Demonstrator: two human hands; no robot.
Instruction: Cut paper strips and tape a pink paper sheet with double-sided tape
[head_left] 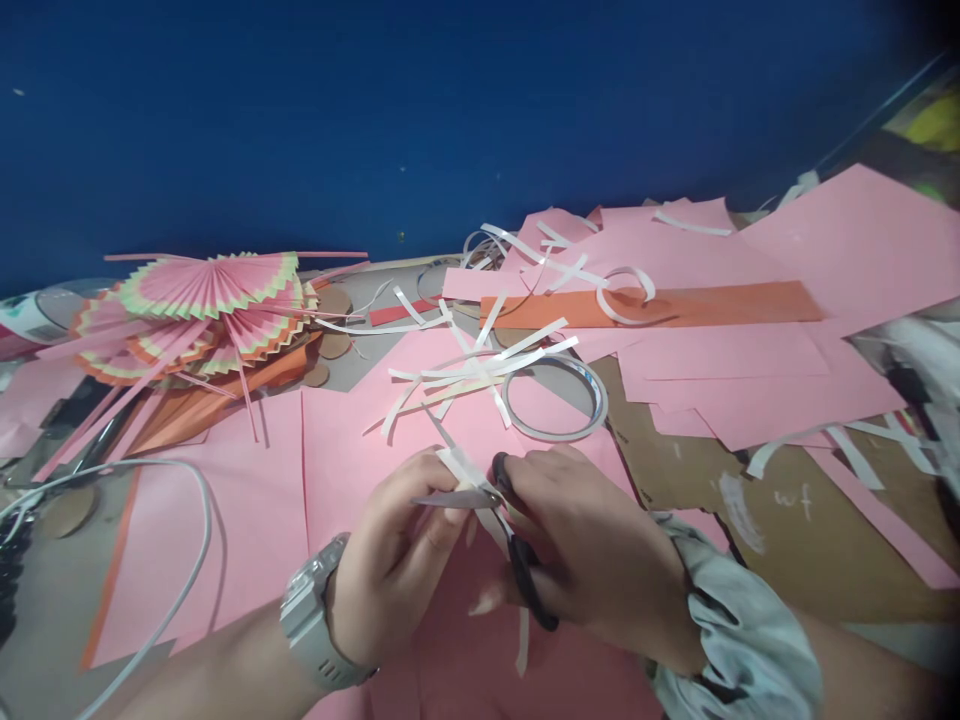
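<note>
Black-handled scissors (517,560) sit in my right hand (600,550), fingers wrapped round the grips, with the blades apart and pointing left. My left hand (405,550) pinches a white paper strip (461,466) that lies between the blades. A narrow white end hangs below my right hand. Just beyond the hands, several cut white strips (480,370) are heaped on pink paper (360,440). Beside that heap lies a nearly used-up roll of tape (555,432), flat on its side. A grey watch is on my left wrist, a pale green scrunchie on my right.
Pleated pink and green paper fans (214,290) with thin pink sticks lie at the left, near a white cable (202,510). An orange strip (720,305) crosses pink sheets (757,390) at the right, above brown cardboard (757,510). A blue panel (450,120) rises behind.
</note>
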